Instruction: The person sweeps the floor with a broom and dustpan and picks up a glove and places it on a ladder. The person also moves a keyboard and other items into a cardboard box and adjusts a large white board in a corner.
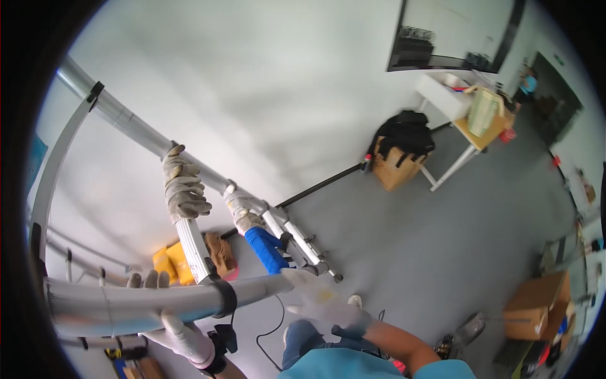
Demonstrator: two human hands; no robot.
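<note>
A metal ladder (132, 297) with thick tubular side rails lies slantwise across the left half of the view. My left hand (178, 340), in a white glove, wraps around the near rail, its fingertips showing over the far side. My right hand (322, 297), also in a white glove, is at the near rail's right end; motion blurs its fingers, and whether it grips is unclear. A soiled work glove (183, 186) is around a ribbed rung near the far rail. Another glove (243, 208) is beside a blue-covered part (265, 249); no arm shows at either.
A black bag (407, 132) sits on a cardboard box (394, 165) by the wall, beside a table (470, 132) with several things on it. An open carton (533, 309) stands at right. Yellow bags (177, 262) lie behind the ladder. A dark cable (268, 335) trails near my legs. Another person (527, 83) stands far off.
</note>
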